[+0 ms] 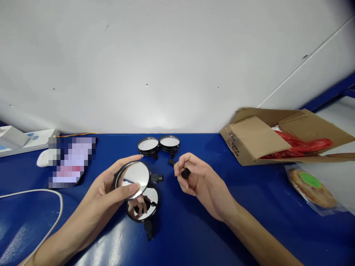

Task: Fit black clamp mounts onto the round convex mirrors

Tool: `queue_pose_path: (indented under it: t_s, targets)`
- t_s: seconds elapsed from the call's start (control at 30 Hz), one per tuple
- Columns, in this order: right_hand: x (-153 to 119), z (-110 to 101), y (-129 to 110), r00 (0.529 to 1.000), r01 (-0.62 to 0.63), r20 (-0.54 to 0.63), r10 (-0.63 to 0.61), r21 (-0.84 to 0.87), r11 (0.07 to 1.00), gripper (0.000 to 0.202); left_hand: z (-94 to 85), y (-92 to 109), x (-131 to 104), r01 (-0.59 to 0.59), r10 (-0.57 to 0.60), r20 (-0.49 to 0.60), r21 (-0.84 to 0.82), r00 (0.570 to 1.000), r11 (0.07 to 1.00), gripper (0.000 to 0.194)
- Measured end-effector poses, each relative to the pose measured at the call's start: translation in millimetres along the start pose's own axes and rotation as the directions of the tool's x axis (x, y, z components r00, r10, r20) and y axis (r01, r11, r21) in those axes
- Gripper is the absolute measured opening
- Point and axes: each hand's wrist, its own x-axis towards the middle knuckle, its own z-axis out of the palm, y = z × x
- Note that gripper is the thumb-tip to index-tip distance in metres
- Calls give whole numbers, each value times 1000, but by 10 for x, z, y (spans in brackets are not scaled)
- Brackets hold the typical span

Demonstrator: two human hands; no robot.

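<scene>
My left hand (111,188) grips a round mirror (135,177) by its black rim, thumb on the glass and fingers beneath. A short black mount (156,178) sticks out from that mirror's right side. Below it, partly covered, another round mirror (144,207) lies on the blue table with its black mount (149,229) towards me. My right hand (198,177) is closed on a small black part (185,173) among its curled fingers. A dark piece (171,162) shows by its fingertips; I cannot tell whether the two are joined.
Two round mirrors (169,142) stand side by side near the wall. An open cardboard box (257,136) with a red plastic bag (302,144) and a wrapped flat pastry (313,186) are at right. A phone (72,162), white case (46,158), power strip (41,137) and cable (59,207) lie left.
</scene>
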Motion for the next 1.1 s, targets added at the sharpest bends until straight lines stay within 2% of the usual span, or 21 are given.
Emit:
queue_pose_path:
  t_s: [0.03, 0.1, 0.17, 0.23, 0.27, 0.33, 0.4, 0.57, 0.6, 0.7, 0.77, 0.87, 0.97, 1.1]
  targets:
    - [-3, 8, -2, 999, -16, 30, 14, 54, 998, 24, -2, -1, -4, -1, 1, 7, 11, 1000, 1000, 83]
    - [-23, 38, 13, 999, -14, 47, 14, 6, 1000, 23, 12, 8, -19, 22, -23, 20, 37, 1000, 999, 94]
    - [-59, 83, 46, 998, 57, 28, -53, -207, 977, 19, 36, 26, -35, 70, -73, 46, 59, 996, 996, 104]
    - [-101, 125, 90, 969, 242, 75, -235, -478, 844, 23, 53, 42, -42, 94, -101, 69, 91, 993, 991, 112]
    - [-119, 140, 112, 927, 361, 141, -347, -585, 726, 26, 57, 49, -42, 92, -101, 73, 109, 992, 990, 114]
    - [-143, 155, 145, 797, 563, 295, -527, -679, 471, 30, 56, 57, -42, 85, -95, 75, 130, 993, 988, 116]
    - [-151, 154, 164, 698, 651, 386, -604, -693, 309, 32, 48, 62, -44, 90, -101, 94, 119, 990, 989, 115]
    - [-145, 135, 235, 606, 682, 490, -627, -726, 92, 27, -28, 47, -50, 78, -100, 172, 131, 980, 988, 106]
    - [-148, 134, 261, 593, 680, 487, -642, -730, 75, 25, -48, 41, -48, 73, -102, 196, 150, 975, 986, 105]
    - [-174, 125, 324, 580, 675, 442, -684, -731, 100, 25, -80, 31, -49, 59, -115, 259, 215, 959, 975, 102]
    - [-202, 110, 317, 554, 684, 467, -689, -727, 57, 29, -67, 28, -61, 29, -92, 238, 256, 967, 966, 96]
    - [-237, 67, 243, 526, 666, 515, -677, -744, -49, 32, -42, 0, -72, -96, 48, 136, 367, 989, 925, 90]
    - [-242, 5, 179, 547, 608, 511, -663, -787, -105, 35, -72, -79, -61, -213, 171, 128, 553, 977, 806, 100]
    - [-196, -60, 182, 558, 551, 510, -655, -818, -167, 41, -123, -229, -84, -266, 146, 235, 643, 961, 718, 133]
